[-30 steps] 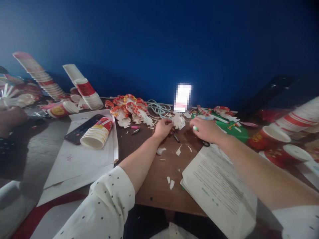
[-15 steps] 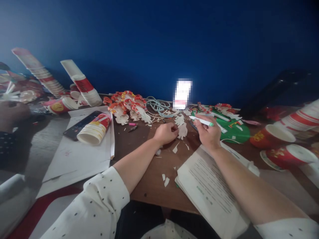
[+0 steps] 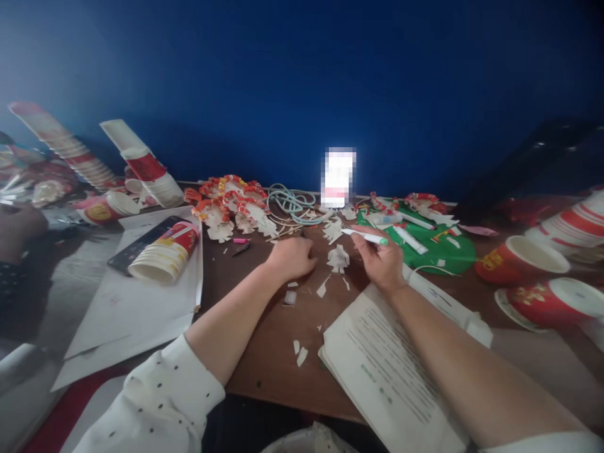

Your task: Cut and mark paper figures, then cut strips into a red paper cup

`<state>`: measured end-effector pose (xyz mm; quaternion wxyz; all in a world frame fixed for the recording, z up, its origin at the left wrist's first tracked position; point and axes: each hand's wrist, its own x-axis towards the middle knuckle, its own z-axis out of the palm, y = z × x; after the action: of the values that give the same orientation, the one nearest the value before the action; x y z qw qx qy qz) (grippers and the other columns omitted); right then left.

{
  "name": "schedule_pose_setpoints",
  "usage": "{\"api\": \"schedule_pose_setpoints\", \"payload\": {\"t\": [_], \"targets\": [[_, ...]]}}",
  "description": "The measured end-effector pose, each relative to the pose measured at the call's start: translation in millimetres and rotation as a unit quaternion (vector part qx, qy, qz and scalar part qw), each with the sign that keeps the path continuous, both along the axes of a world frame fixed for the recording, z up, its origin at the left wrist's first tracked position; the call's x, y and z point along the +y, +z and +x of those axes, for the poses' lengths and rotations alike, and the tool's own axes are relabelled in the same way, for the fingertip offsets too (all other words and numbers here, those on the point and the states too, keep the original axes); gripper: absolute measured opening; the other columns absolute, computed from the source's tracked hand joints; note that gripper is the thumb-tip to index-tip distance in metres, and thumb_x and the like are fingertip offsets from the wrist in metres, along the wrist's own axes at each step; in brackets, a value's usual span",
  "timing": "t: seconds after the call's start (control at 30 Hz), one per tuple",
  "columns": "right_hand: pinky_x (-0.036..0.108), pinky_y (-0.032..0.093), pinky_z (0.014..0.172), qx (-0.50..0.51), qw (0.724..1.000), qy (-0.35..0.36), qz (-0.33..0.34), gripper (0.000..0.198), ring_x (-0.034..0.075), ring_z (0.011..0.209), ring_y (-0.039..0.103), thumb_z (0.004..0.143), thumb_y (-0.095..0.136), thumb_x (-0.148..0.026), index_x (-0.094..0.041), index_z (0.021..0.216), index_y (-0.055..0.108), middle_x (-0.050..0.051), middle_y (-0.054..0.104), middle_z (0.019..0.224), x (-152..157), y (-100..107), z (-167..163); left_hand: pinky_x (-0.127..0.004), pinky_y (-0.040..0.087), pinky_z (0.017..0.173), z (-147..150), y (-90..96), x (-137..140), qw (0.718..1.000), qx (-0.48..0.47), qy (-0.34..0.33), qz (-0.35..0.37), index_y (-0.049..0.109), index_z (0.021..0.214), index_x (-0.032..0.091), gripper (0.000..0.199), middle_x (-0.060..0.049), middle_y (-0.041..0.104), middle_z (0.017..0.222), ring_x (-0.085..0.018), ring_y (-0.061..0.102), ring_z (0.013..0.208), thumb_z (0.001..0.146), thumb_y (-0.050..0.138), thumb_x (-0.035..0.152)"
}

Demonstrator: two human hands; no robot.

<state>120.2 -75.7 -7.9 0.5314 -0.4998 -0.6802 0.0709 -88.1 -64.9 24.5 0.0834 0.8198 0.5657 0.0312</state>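
One paper figure (image 3: pixel 338 258), white, lying on the brown tabletop (image 3: pixel 268 358) between my two hands; all places below are taken from it. Outline: already cut, I judge, with arms and legs formed. Surface: pale, no marker line that I can make out, so that part looks undone.

One right hand (image 3: pixel 384 259), just right of the figure: closed on a white marker (image 3: pixel 370 237) with a green end, its other end pointing left, beyond the figure and apart from it.

One left hand (image 3: pixel 290 258), left of the figure: fingers curled, low at the table; whether they hold anything I cannot tell.

One pale cutout (image 3: pixel 333 231), just beyond the figure: no colour visible either.

One heap of edged cutouts (image 3: pixel 236 211), beyond and left: red, orange, yellow; seemingly further advanced, count uncertain.

Several paper scraps (image 3: pixel 302 357), nearer me: offcuts, probably.

One green sheet (image 3: pixel 461 259), right of the figure: bearing pens and bits.
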Motion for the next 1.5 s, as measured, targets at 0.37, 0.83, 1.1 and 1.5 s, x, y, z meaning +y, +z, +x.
{"api": "schedule_pose_setpoints", "payload": {"t": [0.37,0.83,1.1,1.5], "targets": [[0.026,0.051,0.049,0.123,0.987,-0.007,-0.105,0.027,0.015,0.048,0.062,0.089,0.053,-0.046,-0.020,0.089,0.061,0.002,0.068,0.063,-9.8,8.8,-7.8,-0.031,0.049,0.080,36.2,7.0,-44.7,0.987,0.027,-0.123,0.099,0.063,0.095,0.014,0.026,-0.010,0.060,0.101,-0.022,0.055,0.099,0.091,0.038,0.016],[0.026,0.050,0.051,0.080,0.990,0.000,-0.114,0.024,0.014,0.053,0.061,0.088,0.056,-0.043,-0.021,0.096,0.056,0.001,0.062,0.070,-3.8,0.4,-2.5,-0.034,0.049,0.084,43.3,-18.7,-38.5,0.986,-0.020,-0.160,0.053,0.063,0.104,0.013,0.028,-0.011,0.061,0.106,-0.022,0.052,0.100,0.091,0.039,0.015],[0.029,0.052,0.063,-0.011,0.993,-0.028,-0.115,0.019,0.017,0.060,0.065,0.090,0.054,-0.038,-0.021,0.091,0.061,0.002,0.067,0.068,-6.1,7.3,-1.1,-0.033,0.048,0.080,45.9,-17.6,-40.4,0.985,-0.001,-0.168,0.039,0.064,0.099,0.014,0.025,-0.010,0.059,0.102,-0.021,0.052,0.096,0.091,0.041,0.017],[0.030,0.053,0.072,-0.102,0.989,-0.044,-0.100,0.017,0.019,0.078,0.068,0.089,0.054,-0.036,-0.022,0.087,0.063,0.005,0.071,0.084,-4.4,4.1,-3.6,-0.034,0.045,0.096,47.9,-20.9,-41.0,0.987,-0.042,-0.153,0.024,0.062,0.105,0.012,0.027,-0.011,0.057,0.120,-0.021,0.051,0.113,0.091,0.039,0.015]]}}
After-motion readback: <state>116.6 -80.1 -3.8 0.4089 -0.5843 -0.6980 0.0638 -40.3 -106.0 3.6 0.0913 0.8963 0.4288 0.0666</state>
